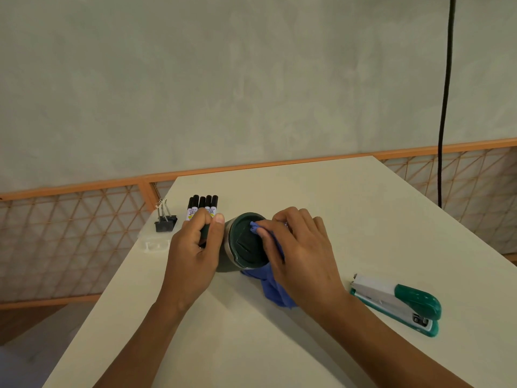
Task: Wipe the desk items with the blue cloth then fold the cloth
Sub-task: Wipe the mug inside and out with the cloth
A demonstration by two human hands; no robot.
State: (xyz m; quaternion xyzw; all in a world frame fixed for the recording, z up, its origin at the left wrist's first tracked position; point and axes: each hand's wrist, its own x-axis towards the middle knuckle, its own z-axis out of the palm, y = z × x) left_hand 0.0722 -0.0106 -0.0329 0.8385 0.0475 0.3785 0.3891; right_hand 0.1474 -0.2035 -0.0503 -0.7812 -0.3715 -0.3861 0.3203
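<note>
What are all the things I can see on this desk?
Desk: one, cream, under everything.
Mug: one, steel with dark green lid, desk centre.
Blue cloth: one, blue, on the mug's lid.
Markers: five, black caps, behind mug, leftward.
Clear box: one, clear, desk's left edge.
Binder clips: count unclear, black, on clear box.
Stapler: one, green and grey, right side.
Cable: one, black, hanging at right.
Left hand: one, grips mug's handle.
Right hand: one, pinches cloth on lid.

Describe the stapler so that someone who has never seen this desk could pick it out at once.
Start at the pale desk and go to its right edge, past the right hand holding the cloth on the mug. The stapler lies there alone, flat, grey with a green top; the mug is green too but stands upright at the middle.
</note>
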